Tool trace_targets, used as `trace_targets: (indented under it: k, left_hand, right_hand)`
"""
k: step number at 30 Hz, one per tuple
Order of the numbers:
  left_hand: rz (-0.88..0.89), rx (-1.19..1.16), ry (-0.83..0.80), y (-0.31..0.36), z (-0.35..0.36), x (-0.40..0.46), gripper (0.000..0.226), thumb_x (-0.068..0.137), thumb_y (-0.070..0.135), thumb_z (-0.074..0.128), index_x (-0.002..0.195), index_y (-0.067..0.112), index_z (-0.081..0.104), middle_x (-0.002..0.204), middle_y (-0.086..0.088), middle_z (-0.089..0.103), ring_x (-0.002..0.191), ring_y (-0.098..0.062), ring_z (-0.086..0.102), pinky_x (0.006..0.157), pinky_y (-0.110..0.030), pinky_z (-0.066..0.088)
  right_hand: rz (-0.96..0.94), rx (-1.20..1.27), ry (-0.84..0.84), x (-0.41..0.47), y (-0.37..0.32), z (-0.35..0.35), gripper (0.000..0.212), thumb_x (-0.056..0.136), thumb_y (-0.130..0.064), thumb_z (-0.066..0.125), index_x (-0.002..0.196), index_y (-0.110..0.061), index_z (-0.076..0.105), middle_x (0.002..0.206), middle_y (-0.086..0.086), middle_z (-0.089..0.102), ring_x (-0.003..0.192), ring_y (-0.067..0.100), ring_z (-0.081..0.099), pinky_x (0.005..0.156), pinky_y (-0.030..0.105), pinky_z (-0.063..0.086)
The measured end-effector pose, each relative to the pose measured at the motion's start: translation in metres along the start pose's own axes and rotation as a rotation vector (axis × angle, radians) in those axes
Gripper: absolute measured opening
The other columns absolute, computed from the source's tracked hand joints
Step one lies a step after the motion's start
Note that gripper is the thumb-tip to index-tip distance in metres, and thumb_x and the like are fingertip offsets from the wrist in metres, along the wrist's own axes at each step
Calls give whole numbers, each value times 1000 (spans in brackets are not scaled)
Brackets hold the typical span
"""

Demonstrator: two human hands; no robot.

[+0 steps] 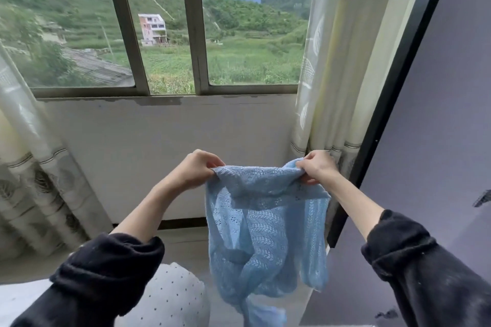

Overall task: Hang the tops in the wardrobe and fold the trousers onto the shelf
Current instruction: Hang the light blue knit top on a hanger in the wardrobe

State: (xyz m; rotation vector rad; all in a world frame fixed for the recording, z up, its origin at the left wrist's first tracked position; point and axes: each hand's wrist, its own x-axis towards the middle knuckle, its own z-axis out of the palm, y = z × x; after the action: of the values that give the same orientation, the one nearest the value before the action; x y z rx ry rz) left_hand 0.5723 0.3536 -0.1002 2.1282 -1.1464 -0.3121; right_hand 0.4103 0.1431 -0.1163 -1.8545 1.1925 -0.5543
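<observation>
Window wall behind; left hand (195, 167) and right hand (316, 167) pinch blue knit top (265, 220), top edge level, body hanging down.

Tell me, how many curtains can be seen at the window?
2: one curtain hangs left of the window, the other curtain right, behind the right hand.

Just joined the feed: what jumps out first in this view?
A light blue knit top hangs at centre, held up by its upper edge between the left hand and the right hand. Behind it, a large window shows green hills and a pale house, with curtains on either side.
</observation>
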Motion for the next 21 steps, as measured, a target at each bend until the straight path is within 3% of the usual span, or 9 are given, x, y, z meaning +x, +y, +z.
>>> trace_targets:
  k: [2,4,8,11,14,17,21]
  left_hand:
    - [-7,-67,-29,5,0,5,21,78,0,63,77,18,73,80,-4,72,72,-10,60,70,-24,50]
    - [-7,-149,-10,13,2,10,19,77,2,65,74,19,74,78,-2,72,71,-9,60,69,-25,50]
    - [-2,-252,-28,28,14,17,12,75,7,68,76,15,76,81,-9,73,68,-11,60,72,-34,54]
    - [10,-216,-67,34,26,19,9,73,9,70,77,14,77,79,-9,73,68,-11,61,72,-36,55]
    - [28,-215,-61,32,31,21,9,72,9,70,74,17,76,78,-6,73,69,-10,61,71,-32,54]
    - [63,-132,-12,25,31,26,8,75,11,70,75,17,75,74,-1,71,66,-7,60,63,-18,49]
    - [130,-1,17,4,35,24,7,79,19,73,79,12,74,63,7,63,58,-2,53,51,-5,37]
  right_hand:
    - [-36,28,-32,-7,-7,-3,7,84,-5,57,88,-10,59,88,11,60,67,23,59,49,29,52]
    - [-132,61,-176,-18,-16,-3,15,87,-14,62,102,-13,58,92,8,61,70,20,59,59,28,51]
    - [-302,-8,-496,-56,-29,13,27,79,-34,74,99,-21,61,89,-5,67,76,8,64,61,17,49]
    - [-383,-151,-382,-71,-23,31,40,73,-41,76,104,-21,59,88,-11,62,84,7,62,67,18,47]
    - [-404,-159,-178,-75,-15,40,22,83,-35,68,95,-18,62,90,-3,68,87,15,64,80,32,52]
    - [-432,-202,-69,-72,-14,42,12,90,-20,54,89,-12,63,88,6,69,86,25,63,81,40,51]
    - [-362,22,-64,-60,-19,25,10,92,-8,50,87,-12,58,85,5,64,84,22,61,81,37,52]
